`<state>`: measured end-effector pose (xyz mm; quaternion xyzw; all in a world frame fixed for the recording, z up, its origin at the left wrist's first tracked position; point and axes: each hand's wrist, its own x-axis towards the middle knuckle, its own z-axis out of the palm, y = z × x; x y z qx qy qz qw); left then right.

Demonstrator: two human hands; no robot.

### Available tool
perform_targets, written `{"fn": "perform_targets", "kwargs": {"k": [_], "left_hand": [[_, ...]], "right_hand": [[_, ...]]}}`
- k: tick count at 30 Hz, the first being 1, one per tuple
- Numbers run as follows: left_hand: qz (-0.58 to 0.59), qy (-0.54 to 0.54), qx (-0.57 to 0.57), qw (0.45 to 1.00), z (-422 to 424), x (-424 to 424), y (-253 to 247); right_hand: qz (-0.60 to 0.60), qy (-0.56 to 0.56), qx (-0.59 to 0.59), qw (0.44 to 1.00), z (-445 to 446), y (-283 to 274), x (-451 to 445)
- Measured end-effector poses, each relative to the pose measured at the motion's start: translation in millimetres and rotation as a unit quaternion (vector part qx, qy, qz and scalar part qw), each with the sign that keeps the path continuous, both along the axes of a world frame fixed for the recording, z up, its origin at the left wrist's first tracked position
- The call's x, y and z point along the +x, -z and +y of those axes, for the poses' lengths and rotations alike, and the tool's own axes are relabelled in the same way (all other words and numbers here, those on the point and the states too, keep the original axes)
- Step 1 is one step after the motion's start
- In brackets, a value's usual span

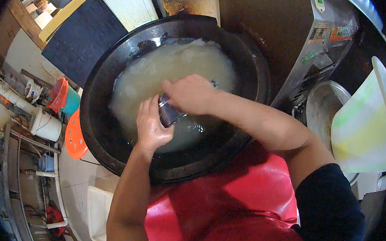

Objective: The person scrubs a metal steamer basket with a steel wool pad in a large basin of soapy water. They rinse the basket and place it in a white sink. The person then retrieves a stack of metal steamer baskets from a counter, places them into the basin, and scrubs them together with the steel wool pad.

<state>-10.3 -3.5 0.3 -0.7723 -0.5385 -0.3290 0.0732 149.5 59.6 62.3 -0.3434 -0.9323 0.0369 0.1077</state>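
Observation:
A small shiny metal container (171, 113) is tilted over the cloudy water (148, 76) in a wide black basin (96, 125). My left hand (154, 125) grips its near left side, thumb and fingers spread around it. Curled and slightly blurred, my right hand (193, 94) lies across the container's upper part and hides much of it. Whether those fingers hold anything is hidden. Just beyond the right wrist shows a small bright metallic object (214, 84), too little exposed to name.
At the right, a pale plastic tub (363, 126) leans by a round metal pan (323, 108). A steel cabinet (298, 61) rises behind the basin. An orange perforated stool (74, 137), white bucket (46, 125) and teal bucket (72, 100) stand left. A white bin (97, 212) sits below.

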Motion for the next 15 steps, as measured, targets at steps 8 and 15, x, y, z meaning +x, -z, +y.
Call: {"fn": "perform_targets", "kwargs": {"k": [8, 15], "left_hand": [[-0.005, -0.023, 0.048, 0.999, -1.6, 5.3, 3.7], [-0.013, -0.068, -0.008, 0.998, -5.6, 9.4, -6.4]], "right_hand": [[0.135, -0.045, 0.112, 0.983, -7.2, 27.0, 5.6], [0.198, 0.041, -0.017, 0.979, 17.8, 40.7, 25.4]]}}
